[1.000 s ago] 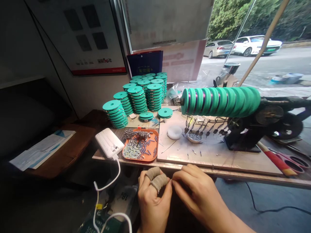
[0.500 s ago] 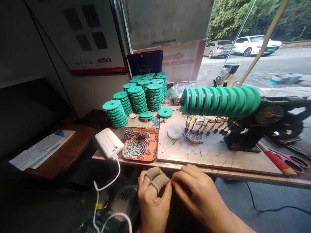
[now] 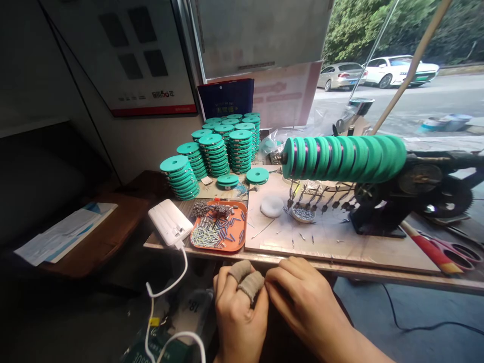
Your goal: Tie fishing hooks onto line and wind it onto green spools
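My left hand (image 3: 242, 307) is closed in a pinch just below the table's front edge, with tan cloth wraps (image 3: 251, 286) on two fingers. Against its fingertips, my right hand (image 3: 302, 292) is pinched too. Whatever lies between the fingers is too small or hidden to make out. Beyond the hands is a wooden board (image 3: 317, 252) carrying a white ring-shaped spool (image 3: 271, 206) and a small bowl of grey beads (image 3: 303, 213). An orange tray (image 3: 242, 237) to the left holds many small metal and pale tube-like pieces.
A row of green foam spools (image 3: 344, 157) sits on a geared winding machine (image 3: 419, 179) at right. Stacks of green spools (image 3: 214, 151) stand behind. A white power bank (image 3: 170, 222) with a cable lies left; scissors (image 3: 454, 252) lie at far right.
Both hands stay pinched together with only a slight shift; the left fingers have moved a little to the right. The things on the table have not moved.
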`<state>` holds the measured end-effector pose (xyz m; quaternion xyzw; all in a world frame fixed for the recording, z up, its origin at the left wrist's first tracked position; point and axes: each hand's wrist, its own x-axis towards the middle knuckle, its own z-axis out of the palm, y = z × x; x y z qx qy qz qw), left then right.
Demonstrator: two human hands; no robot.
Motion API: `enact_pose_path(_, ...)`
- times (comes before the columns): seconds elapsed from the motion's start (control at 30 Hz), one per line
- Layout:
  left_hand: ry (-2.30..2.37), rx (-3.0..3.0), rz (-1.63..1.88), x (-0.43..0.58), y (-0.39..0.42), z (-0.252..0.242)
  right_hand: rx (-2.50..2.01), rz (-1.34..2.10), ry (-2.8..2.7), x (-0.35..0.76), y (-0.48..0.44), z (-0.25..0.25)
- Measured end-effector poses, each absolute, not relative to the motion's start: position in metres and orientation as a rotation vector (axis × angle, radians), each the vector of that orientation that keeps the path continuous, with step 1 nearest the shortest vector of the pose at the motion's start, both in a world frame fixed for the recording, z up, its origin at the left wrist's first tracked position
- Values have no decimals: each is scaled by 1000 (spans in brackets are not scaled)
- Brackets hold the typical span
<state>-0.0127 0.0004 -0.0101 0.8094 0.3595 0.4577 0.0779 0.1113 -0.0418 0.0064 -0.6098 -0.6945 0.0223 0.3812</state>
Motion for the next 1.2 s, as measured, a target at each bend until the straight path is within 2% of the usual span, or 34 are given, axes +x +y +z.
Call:
enact_pose_path(0.4, 1165, 2528, 1107, -11, 5, 4, -1619, -120, -1919, 121, -36, 13)
enact_pose_path(0.73, 1181, 2582, 930, -9, 8, 10, -1614, -18, -1966, 128, -35, 14)
enact_pose_path(0.97, 1052, 2449, 623, -19, 14, 22, -1537, 150, -1896, 133, -39, 17)
enact_pose_path(1.2, 1020, 2458, 582, -18, 13, 24, -1536, 168, -1926, 131, -40, 16)
